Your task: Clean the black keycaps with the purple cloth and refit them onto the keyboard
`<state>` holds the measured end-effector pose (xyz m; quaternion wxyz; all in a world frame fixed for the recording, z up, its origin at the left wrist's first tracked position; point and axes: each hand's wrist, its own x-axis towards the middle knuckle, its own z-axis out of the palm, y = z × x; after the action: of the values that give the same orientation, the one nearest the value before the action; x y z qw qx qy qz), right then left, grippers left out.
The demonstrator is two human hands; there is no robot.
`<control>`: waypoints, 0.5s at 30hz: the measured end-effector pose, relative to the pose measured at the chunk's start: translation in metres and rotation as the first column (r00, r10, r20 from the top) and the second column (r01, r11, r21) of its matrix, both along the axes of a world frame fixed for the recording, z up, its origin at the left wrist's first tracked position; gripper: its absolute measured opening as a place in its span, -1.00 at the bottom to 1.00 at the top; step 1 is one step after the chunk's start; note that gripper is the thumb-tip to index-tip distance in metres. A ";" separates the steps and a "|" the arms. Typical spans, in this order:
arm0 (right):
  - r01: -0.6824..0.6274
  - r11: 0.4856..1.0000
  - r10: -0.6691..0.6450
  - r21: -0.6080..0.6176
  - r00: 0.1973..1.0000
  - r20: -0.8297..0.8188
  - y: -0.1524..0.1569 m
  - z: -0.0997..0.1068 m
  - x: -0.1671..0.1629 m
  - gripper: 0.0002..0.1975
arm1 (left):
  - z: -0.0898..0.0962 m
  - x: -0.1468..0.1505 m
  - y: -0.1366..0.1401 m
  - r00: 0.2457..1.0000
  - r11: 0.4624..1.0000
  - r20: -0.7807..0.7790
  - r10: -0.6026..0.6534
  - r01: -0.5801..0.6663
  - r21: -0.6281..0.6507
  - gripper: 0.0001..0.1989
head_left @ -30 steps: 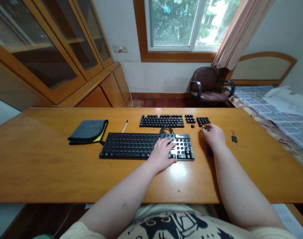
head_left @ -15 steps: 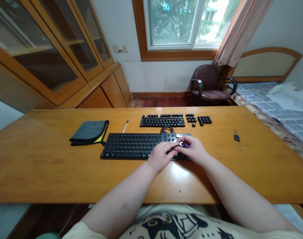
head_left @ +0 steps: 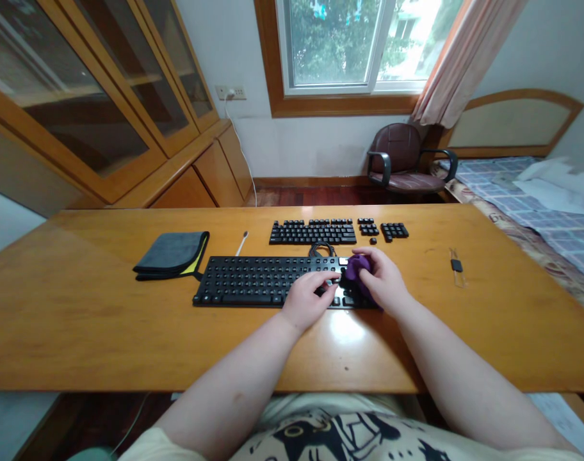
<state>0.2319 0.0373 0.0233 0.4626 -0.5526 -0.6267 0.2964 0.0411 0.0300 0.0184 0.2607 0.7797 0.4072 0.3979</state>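
Observation:
A black keyboard (head_left: 253, 282) with most of its keycaps off lies in front of me, bare switches showing. My right hand (head_left: 383, 282) grips a soft, crumpled purple cloth (head_left: 357, 266) over the keyboard's right end. Just left of it, my left hand (head_left: 311, 296) is over the number-pad side, its thumb and fingers curled towards each other around something small that I cannot make out. Behind the keyboard, the removed black keycaps (head_left: 313, 233) stand in rows, with smaller groups of keycaps (head_left: 394, 231) to the right.
A folded grey towel (head_left: 171, 253) and a thin white brush (head_left: 242, 243) lie left. The coiled black cable (head_left: 322, 248) sits behind the keyboard. Right, a wire keycap puller (head_left: 456, 266) rests on the wooden desk (head_left: 81, 320). Beyond are a chair (head_left: 402, 157) and a bed.
My hands, touching at the fingertips before, are now apart. My right hand has shifted slightly right, and much more of the purple cloth shows in it. The left hand has hardly moved.

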 end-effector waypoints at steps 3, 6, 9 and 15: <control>0.050 0.999 -0.049 0.013 0.996 -0.068 0.000 0.001 -0.001 -0.71 | -0.001 0.000 -0.001 1.000 1.000 -0.003 -0.003 0.003 -0.017 -0.80; 0.063 0.995 -0.063 0.081 0.998 -0.004 -0.001 0.003 -0.002 -0.88 | -0.002 0.000 -0.001 1.000 1.000 0.002 -0.005 0.005 -0.009 -0.81; 0.048 0.999 -0.048 0.021 0.999 -0.008 -0.002 0.002 -0.003 -0.86 | -0.001 0.000 -0.001 1.000 1.000 -0.003 -0.016 0.016 -0.002 -0.80; -0.142 0.952 0.013 -0.271 0.904 -0.428 -0.002 -0.001 -0.012 -0.72 | 0.001 0.000 -0.001 0.999 0.998 0.001 -0.053 0.053 -0.020 -0.79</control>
<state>0.2204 0.0355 0.0221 0.4867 -0.5129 -0.4821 0.5173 0.0408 0.0291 0.0195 0.2792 0.7874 0.3904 0.3868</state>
